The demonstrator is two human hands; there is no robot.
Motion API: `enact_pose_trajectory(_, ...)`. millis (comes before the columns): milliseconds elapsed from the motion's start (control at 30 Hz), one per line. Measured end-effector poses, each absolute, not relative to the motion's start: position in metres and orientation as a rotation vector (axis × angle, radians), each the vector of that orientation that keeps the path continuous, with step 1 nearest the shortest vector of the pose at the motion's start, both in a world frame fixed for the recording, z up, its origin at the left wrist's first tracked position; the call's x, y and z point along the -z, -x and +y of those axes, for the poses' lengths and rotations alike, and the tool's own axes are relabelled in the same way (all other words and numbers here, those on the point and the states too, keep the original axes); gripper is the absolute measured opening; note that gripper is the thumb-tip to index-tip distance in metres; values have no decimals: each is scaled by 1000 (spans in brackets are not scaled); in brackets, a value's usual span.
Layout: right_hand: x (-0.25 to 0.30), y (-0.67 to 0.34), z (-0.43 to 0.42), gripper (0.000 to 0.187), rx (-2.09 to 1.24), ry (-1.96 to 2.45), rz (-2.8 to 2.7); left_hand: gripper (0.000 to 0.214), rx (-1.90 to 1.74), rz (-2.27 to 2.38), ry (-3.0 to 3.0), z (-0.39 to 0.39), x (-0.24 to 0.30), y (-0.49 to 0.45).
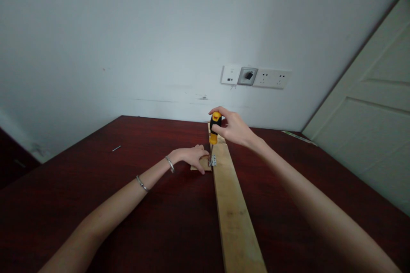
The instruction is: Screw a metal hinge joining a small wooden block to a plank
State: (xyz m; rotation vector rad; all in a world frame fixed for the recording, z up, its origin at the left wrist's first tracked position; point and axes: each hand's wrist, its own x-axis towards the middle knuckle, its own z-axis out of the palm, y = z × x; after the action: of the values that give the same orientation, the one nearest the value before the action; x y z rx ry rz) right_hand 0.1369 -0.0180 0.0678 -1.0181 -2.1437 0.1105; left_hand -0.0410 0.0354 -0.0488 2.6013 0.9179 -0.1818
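My right hand (231, 128) grips the yellow and black handle of a screwdriver (213, 137), held upright with its shaft pointing down. The tip meets a small silver hinge (214, 160) at the edge of a long wooden plank (235, 211). Left of the hinge lies a small wooden board (196, 168). My left hand (192, 154) holds that board down, thumb on the near side and fingers on the far side, close to the hinge. Part of the hinge is hidden by my fingers and the screwdriver. Screw details are too small to make out.
Everything lies on a dark red-brown table (153, 222) against a white wall. A thin metal rod-like piece (116, 148) lies at the left. A pale, flat strip (299, 137) is at the back right edge. Wall sockets (269, 78) sit above, and a white panelled door (374, 106) stands at right.
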Motion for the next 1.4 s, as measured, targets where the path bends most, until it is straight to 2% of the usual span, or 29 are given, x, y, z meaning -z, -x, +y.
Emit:
enact_pose_trajectory(67, -76, -134, -17, 24, -59, 1055, -2175, 78, 193, 917, -2591, 35, 48, 41)
enact_pose_trajectory(267, -97, -130, -15, 22, 29, 1156, -2302, 73, 194, 930, -2602, 35, 49, 41)
enact_pose_trajectory(500, -104, -131, -12, 26, 211, 1237, -2490, 74, 189, 934, -2635, 36, 52, 43)
enact_pose_trajectory(633, -107, -130, -13, 26, 207, 1178, -2558, 76, 217, 952, -2628, 34, 48, 42)
enact_pose_trajectory(800, -110, -128, -18, 45, 206, 1189, -2669, 79, 236, 956, -2627, 32, 45, 42)
enact_pose_trajectory(1000, -110, -129, -21, 34, 207, 1200, -2691, 75, 188, 974, -2635, 34, 50, 43)
enact_pose_trajectory(1167, -111, -130, -24, 54, 235, 1232, -2702, 74, 159, 974, -2612, 36, 54, 45)
enact_pose_trajectory(1333, -109, -127, -23, 41, 256, 1251, -2669, 77, 147, 980, -2616, 41, 60, 48)
enact_pose_trajectory(1400, -108, -126, -23, 43, 256, 1244, -2679, 78, 135, 971, -2612, 42, 62, 48)
